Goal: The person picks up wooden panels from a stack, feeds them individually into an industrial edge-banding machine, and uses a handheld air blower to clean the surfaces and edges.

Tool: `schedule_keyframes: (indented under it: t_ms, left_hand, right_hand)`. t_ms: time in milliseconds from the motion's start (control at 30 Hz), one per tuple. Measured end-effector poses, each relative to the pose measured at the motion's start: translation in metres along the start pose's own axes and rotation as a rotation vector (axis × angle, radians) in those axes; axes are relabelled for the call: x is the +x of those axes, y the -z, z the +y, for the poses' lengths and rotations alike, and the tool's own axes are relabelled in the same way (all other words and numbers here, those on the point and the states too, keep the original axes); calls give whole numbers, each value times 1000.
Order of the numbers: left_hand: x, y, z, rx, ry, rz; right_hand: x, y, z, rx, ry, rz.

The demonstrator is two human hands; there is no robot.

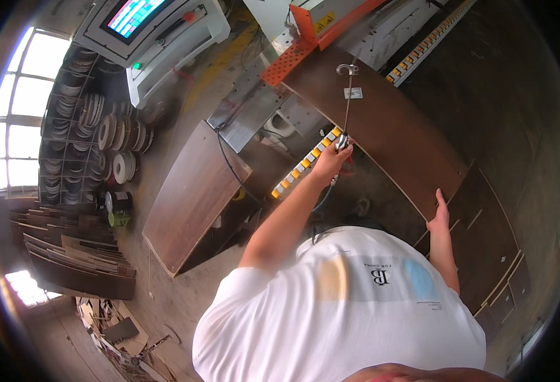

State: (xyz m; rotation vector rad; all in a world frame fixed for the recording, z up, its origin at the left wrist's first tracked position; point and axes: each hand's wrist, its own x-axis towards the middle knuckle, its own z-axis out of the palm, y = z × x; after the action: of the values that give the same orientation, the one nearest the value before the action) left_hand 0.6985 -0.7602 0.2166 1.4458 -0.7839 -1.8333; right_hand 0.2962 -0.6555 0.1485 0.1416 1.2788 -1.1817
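Note:
My left hand [332,163] is closed around the grip of an air blow gun [342,142]. Its long thin metal tube [349,102] reaches away over a brown board [388,127], and a curved hook-like piece shows near the far end. A hose hangs below the grip. At the board's near right corner, my right hand [440,215] holds the edge, one digit lying on top and the other fingers mostly hidden. A small white label [353,93] sits on the board's upper face.
An orange-edged machine [293,60] stands at the board's far end. Left of me are a roller strip [305,162], a stack of brown panels [194,191], a control console [159,48] and a rack of edging rolls [95,121]. More panels [483,235] lie at right.

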Motion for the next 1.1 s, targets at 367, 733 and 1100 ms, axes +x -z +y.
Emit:
schedule_keyframes:
  t_ms: [367, 733, 1100]
  left_hand:
    - [-95, 134, 106, 1885, -579, 281]
    - [-59, 397, 161, 1130, -959, 859]
    - [101, 521, 208, 815, -820, 864]
  right_hand:
    - [83, 62, -41, 249, 387, 58]
    - [-23, 100, 148, -153, 101, 252]
    - [-118, 224, 311, -1706, 725, 153]
